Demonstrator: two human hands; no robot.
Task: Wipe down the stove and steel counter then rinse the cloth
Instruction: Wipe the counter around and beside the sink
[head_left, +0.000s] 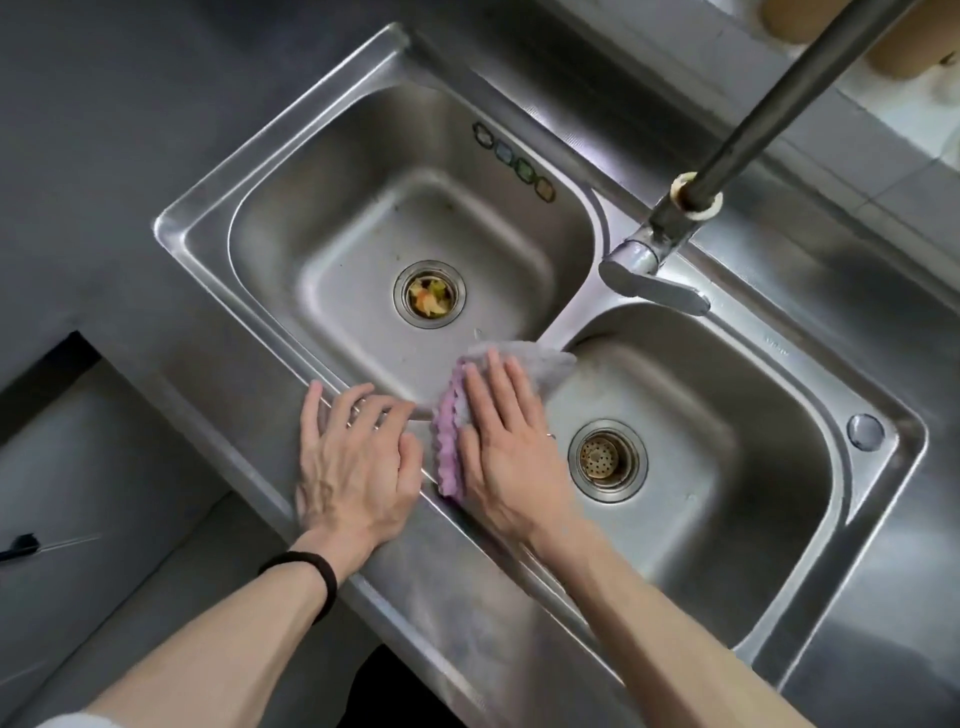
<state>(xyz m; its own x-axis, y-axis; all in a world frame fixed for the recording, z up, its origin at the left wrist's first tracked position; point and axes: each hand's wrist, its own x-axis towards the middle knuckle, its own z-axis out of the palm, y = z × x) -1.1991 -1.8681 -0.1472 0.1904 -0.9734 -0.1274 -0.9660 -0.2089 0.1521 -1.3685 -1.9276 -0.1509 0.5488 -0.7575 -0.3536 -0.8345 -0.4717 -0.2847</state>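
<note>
Seemingly unreadable stickers (514, 161) on sink (197, 234)

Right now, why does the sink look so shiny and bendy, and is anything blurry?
Head view: glare whitens the sink rim at the back; the wide lens bows its straight edges; the cloth is smeared at its grey end beyond the right hand; the faucet spout looks soft.

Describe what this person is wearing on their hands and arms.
No gloves: the left hand and the right hand are both bare, and both forearms are uncovered. A black band circles the left wrist; the right wrist has nothing on it. A pale strip at the picture's bottom edge, on the left arm, may be a sleeve edge.
</note>
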